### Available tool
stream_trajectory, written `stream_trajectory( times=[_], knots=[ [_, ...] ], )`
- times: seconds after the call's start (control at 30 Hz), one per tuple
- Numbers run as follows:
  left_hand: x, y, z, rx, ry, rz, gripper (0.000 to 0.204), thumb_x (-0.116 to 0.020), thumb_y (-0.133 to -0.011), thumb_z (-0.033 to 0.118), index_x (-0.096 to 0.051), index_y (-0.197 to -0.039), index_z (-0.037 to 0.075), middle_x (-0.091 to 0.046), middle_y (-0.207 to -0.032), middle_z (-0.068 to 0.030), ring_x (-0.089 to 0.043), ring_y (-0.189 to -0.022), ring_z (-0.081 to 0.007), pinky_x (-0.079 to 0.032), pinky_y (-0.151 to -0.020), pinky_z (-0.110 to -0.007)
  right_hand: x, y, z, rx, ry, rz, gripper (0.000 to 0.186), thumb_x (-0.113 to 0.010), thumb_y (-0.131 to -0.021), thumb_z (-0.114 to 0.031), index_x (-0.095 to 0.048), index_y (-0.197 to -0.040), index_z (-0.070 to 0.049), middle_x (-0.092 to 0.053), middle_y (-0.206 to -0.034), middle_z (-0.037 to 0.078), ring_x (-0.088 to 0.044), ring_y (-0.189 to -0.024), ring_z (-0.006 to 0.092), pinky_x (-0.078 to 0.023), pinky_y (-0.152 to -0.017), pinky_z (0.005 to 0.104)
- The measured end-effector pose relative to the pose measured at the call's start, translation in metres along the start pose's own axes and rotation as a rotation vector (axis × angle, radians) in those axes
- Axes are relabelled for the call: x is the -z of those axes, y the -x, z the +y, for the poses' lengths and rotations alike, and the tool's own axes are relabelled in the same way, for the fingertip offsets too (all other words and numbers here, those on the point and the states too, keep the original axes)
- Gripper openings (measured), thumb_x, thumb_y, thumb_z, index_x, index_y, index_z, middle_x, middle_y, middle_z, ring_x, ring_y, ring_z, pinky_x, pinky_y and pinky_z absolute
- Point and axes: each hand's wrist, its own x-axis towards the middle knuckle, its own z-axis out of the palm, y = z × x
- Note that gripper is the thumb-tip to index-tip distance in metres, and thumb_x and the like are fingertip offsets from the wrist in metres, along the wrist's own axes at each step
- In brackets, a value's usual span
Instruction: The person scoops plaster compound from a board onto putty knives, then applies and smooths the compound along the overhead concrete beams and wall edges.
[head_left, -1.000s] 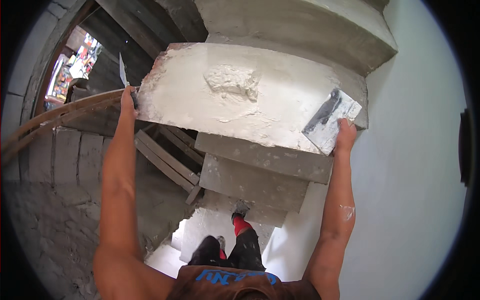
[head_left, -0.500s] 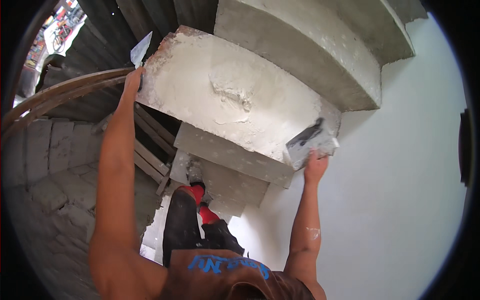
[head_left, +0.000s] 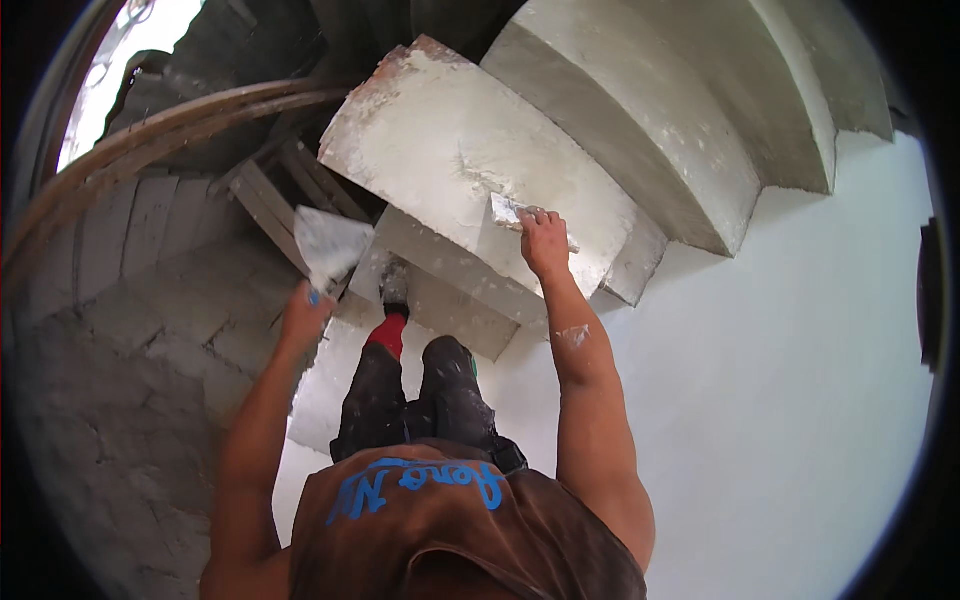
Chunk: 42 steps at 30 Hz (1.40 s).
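The right hand (head_left: 545, 245) grips a trowel (head_left: 507, 209), its blade beside the rough patch of paste (head_left: 484, 176) on the board (head_left: 420, 130). The left hand (head_left: 305, 312), blurred, is closed round a scraper (head_left: 333, 243), held blade up off the board's near edge, seemingly to leave the trowel room. The board lies across the stairs, probably for support. Higher steps (head_left: 640, 130) hem its far side; the wall (head_left: 760, 400) bounds the right, a rail (head_left: 170, 137) the left.

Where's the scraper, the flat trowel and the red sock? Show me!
Scraper (head_left: 333, 243): head view, on its wide blade.
Flat trowel (head_left: 506, 210): head view, on the plate's left end.
Red sock (head_left: 388, 335): head view, on its middle.
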Motion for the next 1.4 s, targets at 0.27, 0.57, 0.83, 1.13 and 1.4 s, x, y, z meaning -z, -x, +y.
stream_trajectory(
  times=[0.27, 0.57, 0.83, 1.13, 1.4],
  knots=[
    [-0.075, 0.136, -0.050, 0.212, -0.053, -0.103, 0.041, -0.073, -0.079, 0.029, -0.058, -0.096, -0.005, -0.066, -0.085, -0.0236, -0.066, -0.080, -0.0364, -0.050, -0.071, -0.043, -0.005, 0.028, 0.030, 0.320, 0.067, -0.231, 0.033, -0.055, -0.082, -0.009, -0.066, -0.113, -0.013, -0.066, -0.111, 0.009, -0.057, -0.105, 0.0292, -0.043, -0.089, 0.0433],
    [-0.095, 0.175, 0.095, 0.156, 0.205, 0.008, 0.035, -0.064, -0.090, 0.034, -0.060, -0.093, 0.000, -0.061, -0.070, -0.0094, -0.060, -0.059, -0.0194, -0.047, -0.055, -0.034, 0.099, 0.026, 0.097, -0.186, -0.720, -0.361, 0.035, -0.060, -0.074, -0.006, -0.067, -0.108, -0.007, -0.065, -0.109, 0.012, -0.060, -0.103, 0.0285, -0.046, -0.089, 0.0394],
    [-0.098, 0.215, 0.200, -0.037, 0.473, -0.076, 0.032, -0.057, -0.095, 0.034, -0.061, -0.091, 0.002, -0.057, -0.064, -0.0048, -0.048, -0.048, -0.0104, -0.037, -0.044, -0.028, 0.281, 0.016, -0.012, 0.030, -1.384, -0.290, 0.033, -0.062, -0.075, -0.002, -0.064, -0.108, -0.001, -0.065, -0.106, 0.006, -0.059, -0.091, 0.0172, -0.046, -0.081, 0.0296],
    [-0.054, 0.330, 0.201, -0.191, 0.755, 0.169, 0.028, -0.056, -0.098, 0.029, -0.062, -0.100, 0.002, -0.055, -0.067, -0.0022, -0.046, -0.050, -0.0075, -0.035, -0.045, -0.022, 0.313, 0.015, -0.131, 1.016, -0.821, -0.029, 0.036, -0.069, -0.074, -0.005, -0.067, -0.109, -0.010, -0.060, -0.109, 0.014, -0.054, -0.107, 0.0347, -0.041, -0.097, 0.0431],
    [-0.033, 0.453, 0.167, -0.340, 0.948, 0.573, 0.026, -0.053, -0.100, 0.028, -0.060, -0.100, 0.003, -0.053, -0.068, 0.0009, -0.047, -0.053, -0.0066, -0.037, -0.047, -0.023, 0.271, -0.015, -0.254, 1.227, -0.782, -0.196, 0.050, -0.064, -0.072, 0.004, -0.063, -0.119, -0.011, -0.056, -0.116, 0.014, -0.052, -0.110, 0.0350, -0.043, -0.097, 0.0375]
  ],
)
